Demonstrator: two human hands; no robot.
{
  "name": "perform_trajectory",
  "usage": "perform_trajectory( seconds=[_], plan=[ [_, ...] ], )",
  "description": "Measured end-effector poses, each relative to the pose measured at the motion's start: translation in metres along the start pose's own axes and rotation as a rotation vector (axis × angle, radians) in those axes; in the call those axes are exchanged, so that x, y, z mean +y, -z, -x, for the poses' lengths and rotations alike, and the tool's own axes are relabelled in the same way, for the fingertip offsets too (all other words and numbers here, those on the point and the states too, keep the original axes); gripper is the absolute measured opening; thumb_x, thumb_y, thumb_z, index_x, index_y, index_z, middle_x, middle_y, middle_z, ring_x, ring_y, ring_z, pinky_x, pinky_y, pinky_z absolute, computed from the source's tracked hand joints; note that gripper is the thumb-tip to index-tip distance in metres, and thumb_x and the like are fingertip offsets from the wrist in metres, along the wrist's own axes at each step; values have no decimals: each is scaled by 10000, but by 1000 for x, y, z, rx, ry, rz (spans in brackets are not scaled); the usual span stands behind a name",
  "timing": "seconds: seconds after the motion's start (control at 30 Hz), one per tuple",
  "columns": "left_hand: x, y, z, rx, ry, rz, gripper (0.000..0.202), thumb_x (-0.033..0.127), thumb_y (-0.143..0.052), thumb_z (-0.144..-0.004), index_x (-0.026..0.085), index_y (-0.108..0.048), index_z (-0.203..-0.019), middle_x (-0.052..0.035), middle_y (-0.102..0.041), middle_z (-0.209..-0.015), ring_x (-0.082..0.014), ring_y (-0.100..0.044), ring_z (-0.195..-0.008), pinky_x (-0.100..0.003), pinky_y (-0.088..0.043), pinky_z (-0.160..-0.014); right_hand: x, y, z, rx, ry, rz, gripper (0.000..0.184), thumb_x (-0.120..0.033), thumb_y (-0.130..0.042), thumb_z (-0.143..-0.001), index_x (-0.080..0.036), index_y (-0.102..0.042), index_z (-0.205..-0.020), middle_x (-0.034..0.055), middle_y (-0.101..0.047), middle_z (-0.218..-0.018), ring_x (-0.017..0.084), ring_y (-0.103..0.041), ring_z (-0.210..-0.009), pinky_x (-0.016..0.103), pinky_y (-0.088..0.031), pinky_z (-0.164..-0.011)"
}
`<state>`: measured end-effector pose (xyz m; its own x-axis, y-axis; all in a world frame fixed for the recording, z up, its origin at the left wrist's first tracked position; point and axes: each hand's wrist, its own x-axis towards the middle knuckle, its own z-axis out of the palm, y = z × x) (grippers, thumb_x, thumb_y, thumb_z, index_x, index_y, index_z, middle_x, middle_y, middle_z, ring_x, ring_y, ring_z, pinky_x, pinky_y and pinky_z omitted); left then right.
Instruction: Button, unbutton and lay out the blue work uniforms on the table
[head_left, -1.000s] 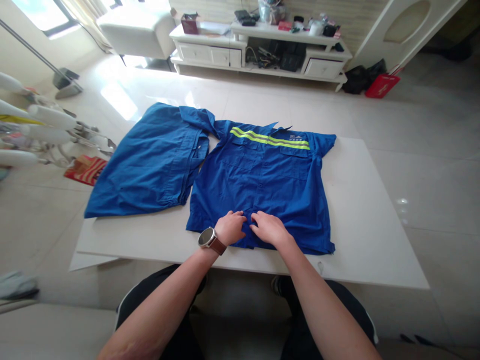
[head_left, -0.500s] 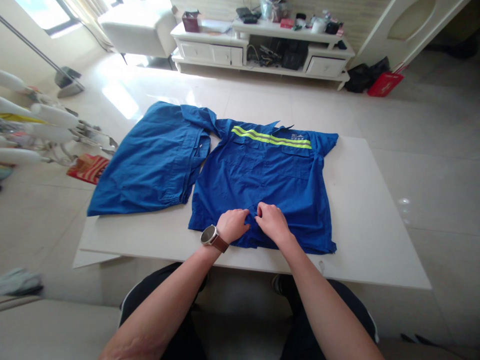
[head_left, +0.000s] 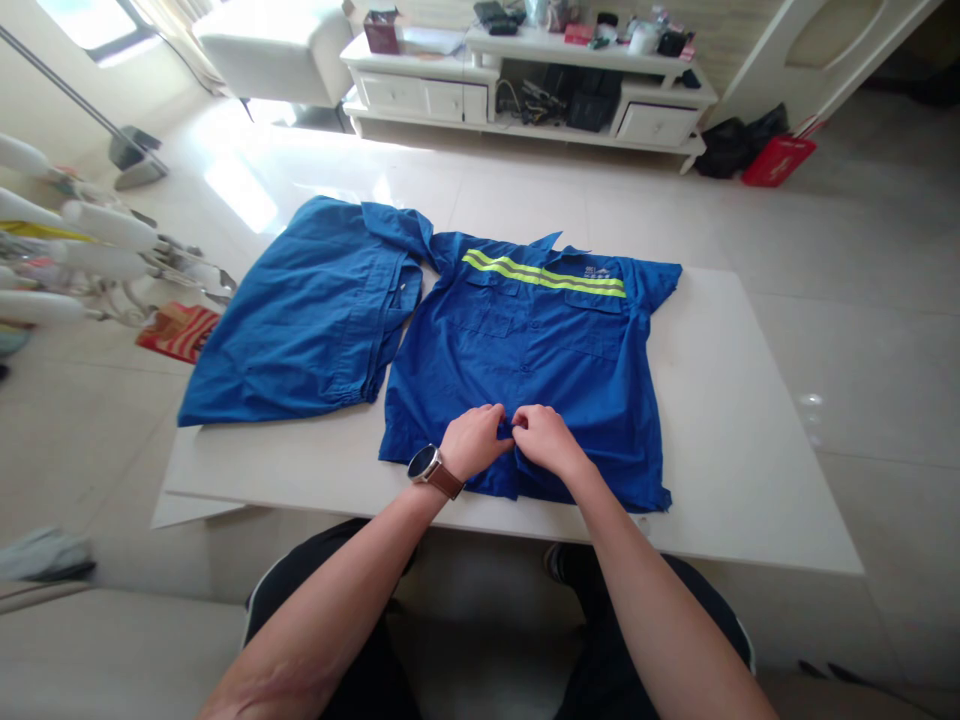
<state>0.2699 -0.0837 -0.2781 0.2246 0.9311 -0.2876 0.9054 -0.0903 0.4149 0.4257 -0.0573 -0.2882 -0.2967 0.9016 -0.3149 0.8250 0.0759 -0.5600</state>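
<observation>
A blue work shirt (head_left: 592, 400) with a yellow and grey reflective stripe lies front up on the white table (head_left: 712, 480), its collar away from me. My left hand (head_left: 474, 440), with a watch (head_left: 424, 463) on its wrist, pinches the front placket low on the shirt. Close beside it my right hand (head_left: 546, 437) pinches the placket's other side, the fingertips of both hands almost meeting. The button or buttonhole between them is too small to make out. To the left lies a folded blue garment (head_left: 292, 320), next to the shirt's sleeve.
A white TV cabinet (head_left: 420, 98) with assorted items stands across the floor. At the left are a rack with white rods (head_left: 112, 225) and a red striped bag (head_left: 176, 332). A red bag (head_left: 780, 160) sits on the floor at the back right.
My two hands have come closer together on the placket, the left one moving slightly up and right. The shirt stays in place; the view has shifted a little.
</observation>
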Motion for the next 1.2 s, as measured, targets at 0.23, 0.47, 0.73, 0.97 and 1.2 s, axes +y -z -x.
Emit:
perform_trajectory(
  seconds=[0.23,0.47,0.73,0.97,1.2],
  plan=[
    [-2,-5,-4,84,-34,31,40,242,-608,-917,216,-607,-948,-63,-721,-1022,-229,-664,-973,-312,-471,-765,5,1,-6,-43,59,-377,168,-154,-499,-735,-188,-608,-612,-4,-635,-639,152,-556,-668,255,-354,-619],
    [-4,-4,-8,150,9,87,197,153,-557,-916,233,-646,-1071,-46,-743,-998,-219,-682,-917,-303,-447,-722,8,12,-3,31,31,-461,181,-257,-718,-704,-170,-724,-863,-61,-559,-578,118,-476,-555,248,-343,-565],
    [-4,3,-7,163,-31,146,243,269,-599,-979,204,-681,-1199,-64,-761,-994,-218,-695,-903,-287,-479,-762,12,11,-5,232,158,-300,133,-169,-662,-838,-202,-785,-874,41,-724,-904,181,-662,-854,292,-487,-813],
    [-1,9,-6,169,-70,104,232,305,-544,-1018,228,-747,-1100,-77,-776,-1073,-236,-708,-1016,-302,-498,-886,11,11,-4,194,165,-329,228,-124,-563,-898,-225,-764,-933,27,-773,-923,191,-701,-886,292,-492,-840],
    [-2,9,-7,159,-42,85,287,283,-494,-1027,242,-768,-1105,-65,-775,-1091,-219,-706,-1028,-296,-507,-911,11,15,-3,146,169,-366,144,-263,-614,-904,-192,-738,-922,19,-730,-822,172,-636,-766,266,-458,-736]
  ],
)
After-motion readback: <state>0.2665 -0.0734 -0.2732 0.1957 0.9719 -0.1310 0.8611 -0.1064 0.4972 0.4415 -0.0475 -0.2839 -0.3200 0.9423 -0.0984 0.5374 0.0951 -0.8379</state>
